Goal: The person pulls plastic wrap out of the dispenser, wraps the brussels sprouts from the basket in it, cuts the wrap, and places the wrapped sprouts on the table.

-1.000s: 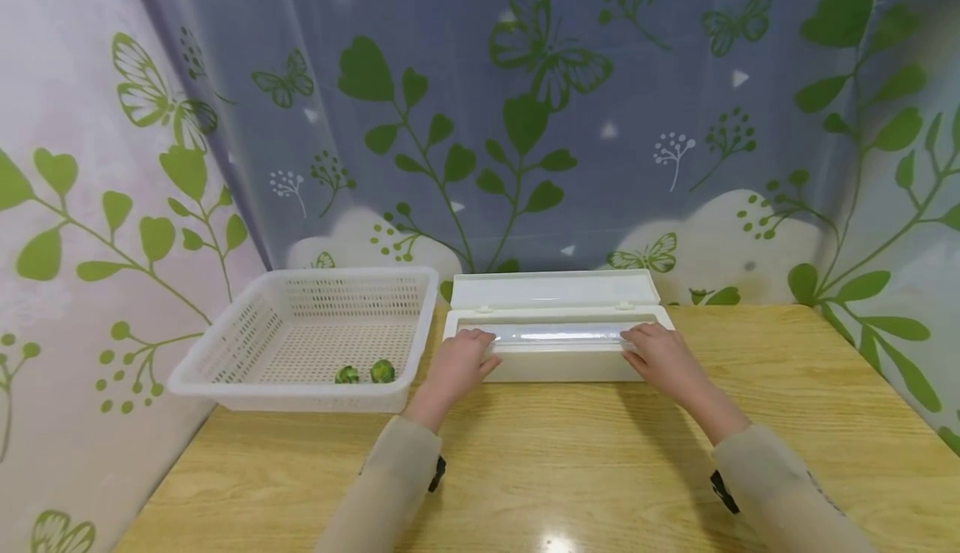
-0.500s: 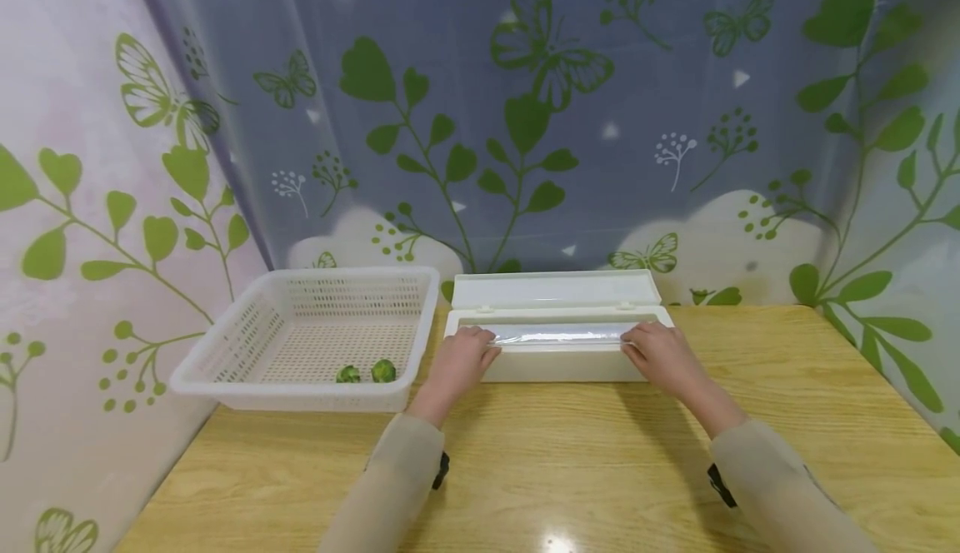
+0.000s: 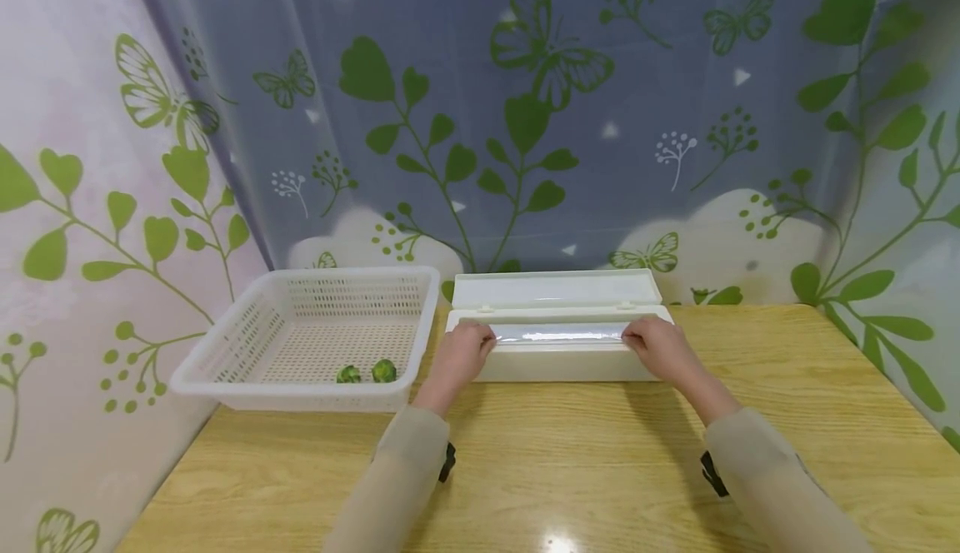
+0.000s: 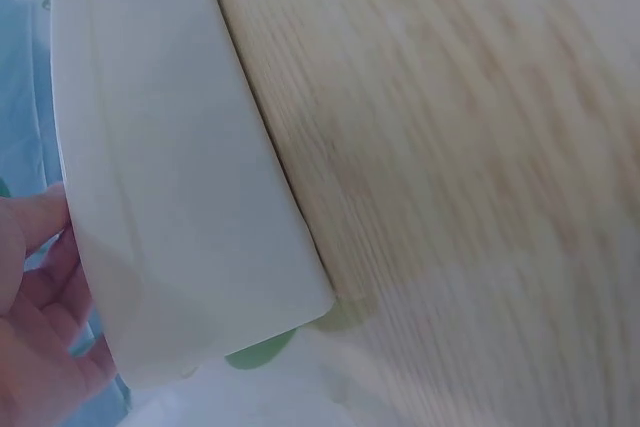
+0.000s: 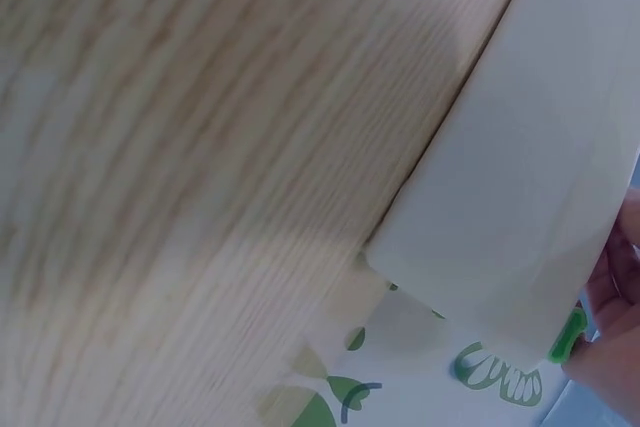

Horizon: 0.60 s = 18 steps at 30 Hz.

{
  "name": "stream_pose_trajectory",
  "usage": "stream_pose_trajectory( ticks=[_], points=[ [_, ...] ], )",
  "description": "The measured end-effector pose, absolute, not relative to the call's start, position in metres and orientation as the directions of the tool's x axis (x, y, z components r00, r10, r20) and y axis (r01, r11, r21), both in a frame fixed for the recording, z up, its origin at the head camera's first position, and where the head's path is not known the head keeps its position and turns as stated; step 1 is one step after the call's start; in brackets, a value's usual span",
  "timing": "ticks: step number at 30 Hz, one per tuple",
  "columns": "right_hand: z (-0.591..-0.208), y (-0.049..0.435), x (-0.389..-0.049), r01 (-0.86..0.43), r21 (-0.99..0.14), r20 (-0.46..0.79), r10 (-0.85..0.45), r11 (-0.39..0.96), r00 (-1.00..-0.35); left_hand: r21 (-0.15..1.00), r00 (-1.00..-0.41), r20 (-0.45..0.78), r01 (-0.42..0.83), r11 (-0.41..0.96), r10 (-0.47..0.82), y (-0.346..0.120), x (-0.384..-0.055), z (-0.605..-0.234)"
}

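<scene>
A long white dispenser box (image 3: 570, 366) stands on the table with its lid (image 3: 555, 290) raised at the back. Inside lies a shiny roll of clear cling film (image 3: 558, 333). At the box's left end my left hand (image 3: 462, 353) pinches the film's edge between thumb and fingers. My right hand (image 3: 662, 350) does the same at the right end. Both wrist views show mainly the box's front wall (image 4: 190, 167), with fingers of the left hand (image 4: 45, 297) and right hand (image 5: 615, 317) partly hidden behind its top edge.
Left of the box stands a white perforated plastic basket (image 3: 300, 388) with two small green round vegetables, like Brussels sprouts (image 3: 383, 371), in it. A patterned curtain (image 3: 480, 120) hangs right behind the wooden table (image 3: 555, 453). A small green piece (image 5: 568, 335) shows by the right fingers.
Both hands have risen slightly at the box's front edge, and their thumbs have drawn in against the fingers on the film. The box and basket have stayed put.
</scene>
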State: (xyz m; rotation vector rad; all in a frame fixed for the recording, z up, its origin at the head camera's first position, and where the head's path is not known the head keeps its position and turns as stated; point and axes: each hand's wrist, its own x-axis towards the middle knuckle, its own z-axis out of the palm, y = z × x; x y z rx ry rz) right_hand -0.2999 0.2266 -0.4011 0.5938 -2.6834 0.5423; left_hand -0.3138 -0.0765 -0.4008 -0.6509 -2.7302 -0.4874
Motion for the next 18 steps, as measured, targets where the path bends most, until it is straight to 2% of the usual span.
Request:
stream_pose_trajectory(
  ticks=[5,14,18],
  points=[
    [-0.4015,0.2257,-0.3039,-0.463,-0.288,0.395,-0.337,0.838,-0.855,0.271,-0.871,0.329,0.458,0.847,0.365,-0.0758,-0.3161,-0.3998],
    [-0.4060,0.2236,-0.3086,-0.415,-0.257,0.378,-0.304,0.873,-0.874,0.187,-0.880,0.318,0.422,0.887,0.352,-0.0720,-0.3182,-0.4007],
    [-0.4068,0.2225,-0.3090,-0.401,-0.247,0.373,-0.295,0.882,-0.880,0.189,-0.887,0.313,0.408,0.893,0.339,-0.0702,-0.3196,-0.4012]
  ],
)
